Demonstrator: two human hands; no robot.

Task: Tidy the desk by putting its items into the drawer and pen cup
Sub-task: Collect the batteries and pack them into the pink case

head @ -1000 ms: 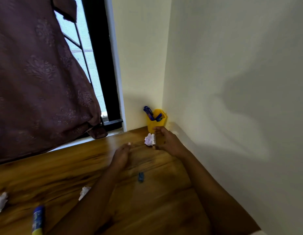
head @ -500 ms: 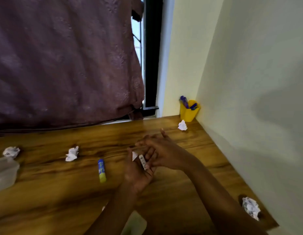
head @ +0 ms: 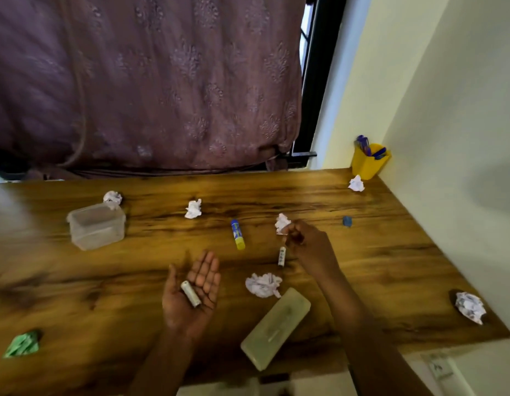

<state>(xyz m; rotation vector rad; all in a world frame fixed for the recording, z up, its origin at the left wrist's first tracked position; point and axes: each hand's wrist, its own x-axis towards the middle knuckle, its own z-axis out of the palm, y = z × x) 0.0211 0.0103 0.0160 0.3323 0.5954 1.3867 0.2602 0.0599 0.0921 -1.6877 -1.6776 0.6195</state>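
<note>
Two batteries logged: first battery (head: 191,293) lies loose on my flat, upturned left hand (head: 191,295), held level as a tray, second battery (head: 281,256) on the desk (head: 376,270) at 8 o'clock of my right hand (head: 308,247), fingers (head: 295,238) curled, grip indeterminable; pen cup (head: 368,164) stands at 1 o'clock.

Yellow pen cup (head: 367,162), blue-and-yellow glue stick (head: 237,234), green wrapper (head: 22,344), maroon floral-patterned curtain (head: 145,81), wood-grain desk (head: 362,252)

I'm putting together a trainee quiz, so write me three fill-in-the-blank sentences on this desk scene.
1. A battery lies on the open palm of the ____ hand.
2. The pen cup in the far corner of the desk is ____.
3. The crumpled scrap near the desk's left edge is ____.
Missing: left; yellow; green.
</note>
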